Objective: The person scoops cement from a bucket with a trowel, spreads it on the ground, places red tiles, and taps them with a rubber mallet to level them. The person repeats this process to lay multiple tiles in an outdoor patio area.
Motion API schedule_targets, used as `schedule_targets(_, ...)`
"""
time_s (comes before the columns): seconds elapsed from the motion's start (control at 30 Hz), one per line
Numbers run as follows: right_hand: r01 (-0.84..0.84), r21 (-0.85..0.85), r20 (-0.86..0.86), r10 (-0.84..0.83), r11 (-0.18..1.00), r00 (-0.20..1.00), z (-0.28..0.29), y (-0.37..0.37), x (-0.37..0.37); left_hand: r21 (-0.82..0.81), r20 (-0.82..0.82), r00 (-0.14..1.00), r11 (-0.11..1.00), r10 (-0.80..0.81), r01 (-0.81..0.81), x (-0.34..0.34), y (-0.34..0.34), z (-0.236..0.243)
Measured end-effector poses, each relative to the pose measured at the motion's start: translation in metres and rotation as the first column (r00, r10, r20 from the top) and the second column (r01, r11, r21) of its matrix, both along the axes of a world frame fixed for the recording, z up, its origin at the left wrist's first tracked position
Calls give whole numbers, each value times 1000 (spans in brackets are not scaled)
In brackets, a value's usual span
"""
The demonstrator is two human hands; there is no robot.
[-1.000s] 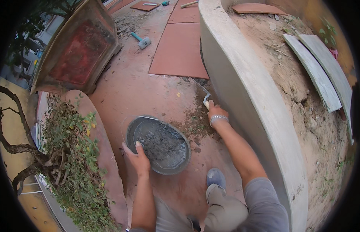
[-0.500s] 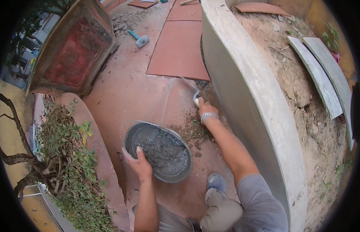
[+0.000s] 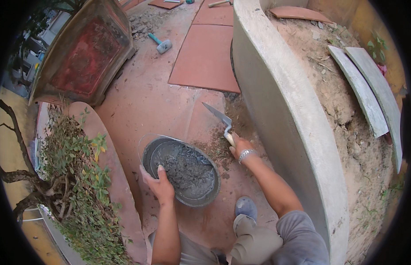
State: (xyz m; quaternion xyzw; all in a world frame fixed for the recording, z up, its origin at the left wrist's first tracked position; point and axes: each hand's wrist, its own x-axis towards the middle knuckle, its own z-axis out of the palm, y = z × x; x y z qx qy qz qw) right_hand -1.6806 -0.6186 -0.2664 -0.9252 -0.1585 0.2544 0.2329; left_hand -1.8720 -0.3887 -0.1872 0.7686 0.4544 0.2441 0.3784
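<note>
My left hand (image 3: pixel 160 184) grips the rim of a dark bucket (image 3: pixel 197 202), thumb over the inside edge and fingers round the outside. Wet grey mortar (image 3: pixel 185 172) lies in the bucket, and its thin wire handle hangs off the far left side. In my right hand (image 3: pixel 241 146) is the pale handle of a pointed trowel (image 3: pixel 221 115), its blade aimed away and to the left. The blade is above the floor between the bucket and the laid red tiles (image 3: pixel 204 57). Loose dirt and small weeds (image 3: pixel 221 148) lie beneath my right hand.
A curved concrete wall (image 3: pixel 285 101) runs along the right, with soil and two grey curved slabs (image 3: pixel 360 88) beyond it. A mallet (image 3: pixel 161 45) lies on the floor ahead. At left stand a large planter (image 3: pixel 88 57) and a hedge bed (image 3: pixel 81 185). My shoe (image 3: pixel 246 208) is near the bucket.
My right hand has drawn back toward me with the trowel, away from the tile edge. My left hand keeps its hold on the bucket rim.
</note>
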Motion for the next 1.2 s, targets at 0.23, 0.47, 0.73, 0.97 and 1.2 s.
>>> schedule_targets(0.23, 157, 76, -121, -148, 985, 982, -2, -62, -79, -7, 26, 1000, 1000, -15, 15, -3, 0, 3)
schedule_targets(0.47, 250, -69, 113, -242, 966, 964, -26, -102, -117, -11, 53, 999, 1000, -2, 3, -6, 1, -1)
schedule_targets(0.73, -88, -183, 13, 92, 979, 996, -44, -86, -165, -37, 80, 996, 999, -27, 30, -13, 5, -2)
schedule_targets(0.97, 57, -100, 264, -29, 993, 964, -33, -61, -48, -78, 115, 993, 997, -17, 26, -11, 4, -5)
schedule_targets(1.2, -157, -257, 234, 219, 954, 947, -45, -54, -27, -85, 125, 992, 996, -26, 36, -12, 7, -5)
